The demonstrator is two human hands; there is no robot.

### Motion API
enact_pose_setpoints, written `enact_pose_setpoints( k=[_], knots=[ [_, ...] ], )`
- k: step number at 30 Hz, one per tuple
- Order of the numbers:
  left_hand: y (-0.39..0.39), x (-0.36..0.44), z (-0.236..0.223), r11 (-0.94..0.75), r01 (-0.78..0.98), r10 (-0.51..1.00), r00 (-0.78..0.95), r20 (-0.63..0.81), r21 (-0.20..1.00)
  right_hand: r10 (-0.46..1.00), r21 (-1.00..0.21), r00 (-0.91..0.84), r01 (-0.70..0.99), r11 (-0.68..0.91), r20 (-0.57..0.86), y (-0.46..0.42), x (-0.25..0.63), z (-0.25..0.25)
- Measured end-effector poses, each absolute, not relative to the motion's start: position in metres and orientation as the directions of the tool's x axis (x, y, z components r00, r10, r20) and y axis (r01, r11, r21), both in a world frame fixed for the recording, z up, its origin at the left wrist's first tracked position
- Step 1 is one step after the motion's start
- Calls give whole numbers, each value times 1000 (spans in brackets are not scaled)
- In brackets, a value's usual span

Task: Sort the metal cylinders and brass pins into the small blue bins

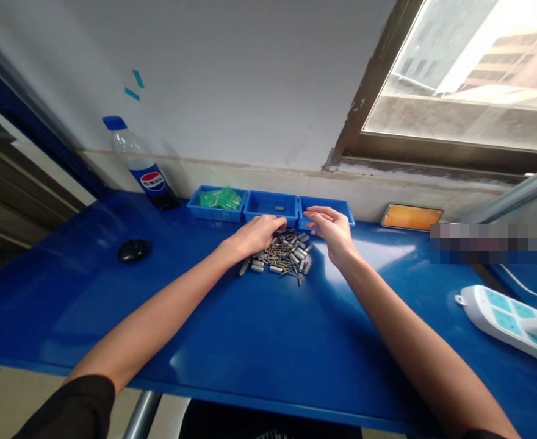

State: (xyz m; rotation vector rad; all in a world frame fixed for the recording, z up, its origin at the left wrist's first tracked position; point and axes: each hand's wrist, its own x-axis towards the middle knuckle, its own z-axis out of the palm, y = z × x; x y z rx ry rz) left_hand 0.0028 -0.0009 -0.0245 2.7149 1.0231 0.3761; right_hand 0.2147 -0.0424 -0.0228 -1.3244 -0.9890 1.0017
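A loose pile of small metal parts [281, 256] lies on the blue table, short silvery cylinders mixed with thin brass-coloured pins. At the pile's far left edge is my left hand [260, 235], fingers curled down and closed; whatever their tips hold is hidden. My right hand [331, 230] hovers at the front of the right blue bin [348, 210], its fingers loosely bent and apart, with nothing visible in them. One small silvery cylinder [279, 208] rests inside the middle blue bin [259, 201]. Green plastic [223, 198] fills the left blue bin [216, 213].
A cola bottle [147, 171] stands at the back left, with a black computer mouse [132, 250] in front of it. Against the wall on the right leans a phone [412, 216]. A white power strip [501, 317] lies at the right edge, below a window.
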Motion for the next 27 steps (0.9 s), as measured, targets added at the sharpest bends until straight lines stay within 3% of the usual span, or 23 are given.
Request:
enact_pose_setpoints(
  k=[7,10,15,20,27],
  knots=[
    [-1,1,-6,-740,525,665,662,346,419,964,-1000,265,-6,-19,-20,-45,212,-19],
    [-2,1,3,-698,440,697,598,396,565,979,-999,203,29,-34,-27,-45,209,-18],
    [-6,1,9,-531,275,786,513,344,802,997,-997,62,60,-47,-43,-48,204,-19],
    [-8,2,11,-482,260,818,477,322,837,992,-991,-99,-104,-84,-74,-51,203,-18],
    [-11,4,11,-474,281,820,485,302,835,990,-972,-125,-214,-91,-65,-51,205,-16]
  ],
)
